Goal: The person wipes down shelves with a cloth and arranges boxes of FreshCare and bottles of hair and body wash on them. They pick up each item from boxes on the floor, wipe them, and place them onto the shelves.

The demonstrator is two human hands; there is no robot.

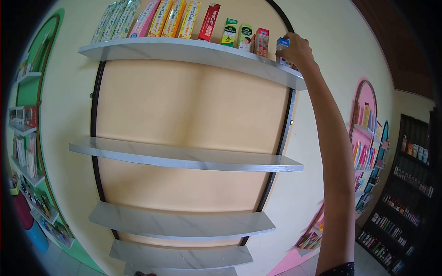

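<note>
My right hand [300, 49] is raised to the right end of the top shelf [184, 49]. Its fingers are closed round a small blue box [282, 44], which stands at the shelf's end and is partly hidden by them. To the left of it are a small red-pink box [261, 42], a green-and-white box [245, 37] and a green-and-yellow box [229, 32]. Farther left, a tall red box [209, 22] stands beside several yellow and orange FreshCare boxes [173, 18]. My left hand is out of view.
Grey marbled shelves run below, including a middle shelf [184, 158] and a lower shelf [184, 223], jutting from the wall. A green arched shelf unit [39, 78] is at left. A pink shelf unit [366, 99] and a dark rack [400, 181] stand at right.
</note>
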